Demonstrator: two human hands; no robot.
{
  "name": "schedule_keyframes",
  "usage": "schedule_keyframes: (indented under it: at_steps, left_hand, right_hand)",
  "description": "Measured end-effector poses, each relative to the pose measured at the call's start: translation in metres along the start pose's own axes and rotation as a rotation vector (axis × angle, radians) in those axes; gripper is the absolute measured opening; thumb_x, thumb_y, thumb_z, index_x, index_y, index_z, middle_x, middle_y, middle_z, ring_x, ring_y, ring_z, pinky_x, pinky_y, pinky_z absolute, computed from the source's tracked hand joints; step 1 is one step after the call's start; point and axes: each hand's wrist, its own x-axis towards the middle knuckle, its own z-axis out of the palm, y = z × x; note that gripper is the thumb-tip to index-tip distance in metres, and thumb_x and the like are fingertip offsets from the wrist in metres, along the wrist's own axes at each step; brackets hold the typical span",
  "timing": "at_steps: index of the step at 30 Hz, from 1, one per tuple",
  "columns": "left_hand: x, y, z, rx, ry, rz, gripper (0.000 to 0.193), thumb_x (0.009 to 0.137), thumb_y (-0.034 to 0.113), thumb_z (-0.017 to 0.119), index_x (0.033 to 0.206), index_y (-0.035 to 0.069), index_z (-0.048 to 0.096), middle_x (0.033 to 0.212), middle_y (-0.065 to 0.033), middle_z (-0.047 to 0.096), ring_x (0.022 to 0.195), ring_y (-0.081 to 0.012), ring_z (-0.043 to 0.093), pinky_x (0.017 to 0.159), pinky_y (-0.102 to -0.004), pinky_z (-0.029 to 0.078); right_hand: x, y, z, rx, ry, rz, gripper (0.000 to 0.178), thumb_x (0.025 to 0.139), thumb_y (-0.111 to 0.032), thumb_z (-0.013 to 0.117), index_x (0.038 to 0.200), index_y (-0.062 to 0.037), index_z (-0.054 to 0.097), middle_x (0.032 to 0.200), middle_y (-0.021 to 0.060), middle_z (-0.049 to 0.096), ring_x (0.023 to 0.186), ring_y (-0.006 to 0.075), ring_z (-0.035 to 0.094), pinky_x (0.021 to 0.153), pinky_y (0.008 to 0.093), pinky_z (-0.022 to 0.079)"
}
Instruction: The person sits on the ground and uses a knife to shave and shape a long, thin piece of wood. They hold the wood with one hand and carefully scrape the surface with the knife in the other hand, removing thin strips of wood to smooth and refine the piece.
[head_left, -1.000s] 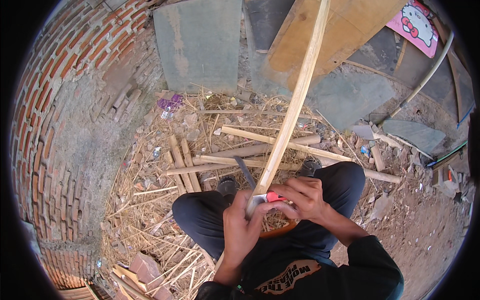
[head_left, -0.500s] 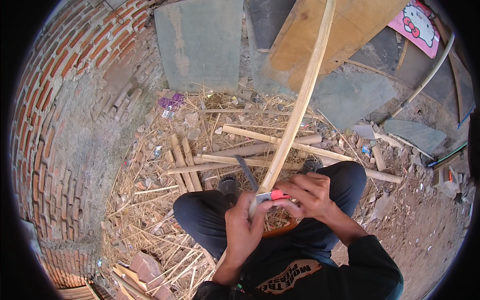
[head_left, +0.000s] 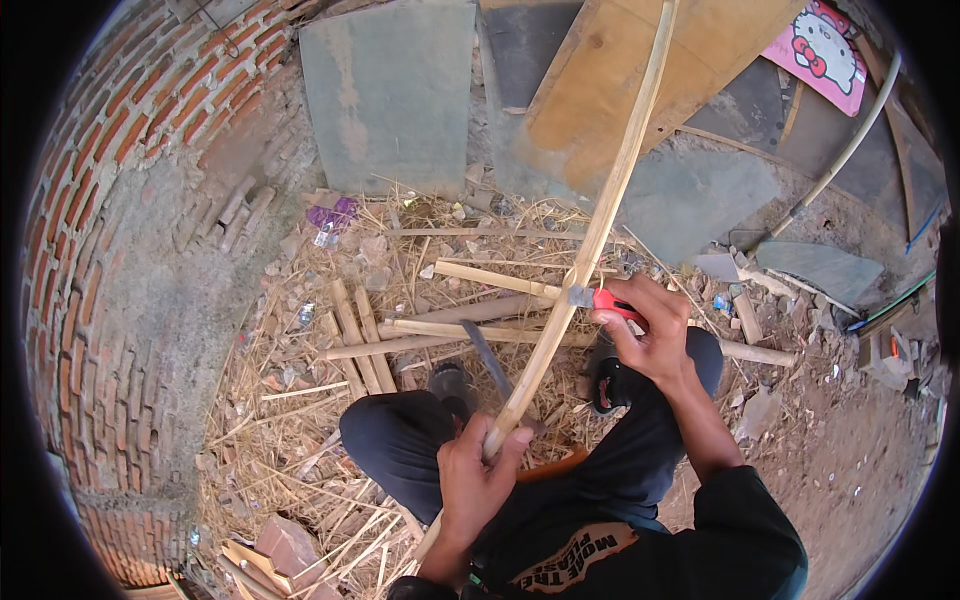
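A long, pale bamboo strip (head_left: 548,358) slants from my lap up and away past the far edge. My left hand (head_left: 474,478) is wrapped round its near part, thumb along the side. My right hand (head_left: 652,325) grips a red utility knife (head_left: 618,303) out over my right knee. The knife's short metal blade lies across the strip at about mid-length, touching its edge. Below the strip, a dark, narrow blade-like piece (head_left: 487,356) points up between my feet; its near end is hidden.
Bamboo poles and split pieces (head_left: 480,308) lie ahead among straw, shavings and rubble. A brick wall (head_left: 95,330) rises at left. Grey sheets (head_left: 390,100) and a brown board (head_left: 640,80) lean at the back. A curved pipe (head_left: 850,160) stands at right.
My right hand and the knife have slid away from my left hand, up along the strip. My left hand keeps its grip, slightly lower. The view has shifted a little.
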Motion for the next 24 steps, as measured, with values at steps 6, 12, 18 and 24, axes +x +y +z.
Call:
schedule_keyframes:
  at_steps: [6,12,18,24]
  left_hand:
    - [-0.001,-0.002,0.002,0.100,0.062,0.010,0.034,0.100,0.023,0.075,0.080,0.002,0.057,0.053,-0.0090,0.048,0.045,-0.0172,0.047,0.046,-0.0331,0.037]
    - [-0.009,0.002,0.002,0.135,0.050,-0.020,0.036,0.101,0.025,0.074,0.080,0.000,0.057,0.054,-0.0122,0.047,0.044,-0.0178,0.043,0.047,-0.0333,0.037]
    - [-0.028,-0.011,-0.007,0.156,-0.022,-0.063,0.034,0.100,0.025,0.075,0.081,0.001,0.060,0.053,-0.0123,0.048,0.043,-0.0197,0.046,0.047,-0.0332,0.038]
    - [-0.048,-0.025,-0.021,0.196,-0.094,-0.138,0.038,0.098,0.031,0.077,0.080,0.002,0.060,0.053,-0.0152,0.054,0.046,-0.0315,0.060,0.046,-0.0371,0.043]
  right_hand:
    - [-0.002,0.000,0.003,0.033,-0.006,-0.001,0.028,0.081,-0.018,0.087,0.104,-0.0031,0.077,0.080,0.0102,0.072,0.065,0.0249,0.070,0.058,0.0338,0.054]
    - [0.009,0.010,-0.005,-0.023,0.044,0.083,0.024,0.085,-0.017,0.085,0.102,-0.0013,0.077,0.081,0.0124,0.073,0.068,0.0249,0.072,0.060,0.0327,0.055]
    - [0.037,0.061,-0.026,-0.097,0.154,0.222,0.026,0.091,-0.022,0.081,0.103,0.0006,0.078,0.084,0.0153,0.075,0.068,0.0240,0.072,0.063,0.0313,0.054]
    - [0.076,0.136,-0.047,-0.165,0.243,0.386,0.037,0.097,-0.036,0.076,0.106,0.0000,0.079,0.081,0.0131,0.076,0.067,0.0158,0.064,0.067,0.0314,0.052]
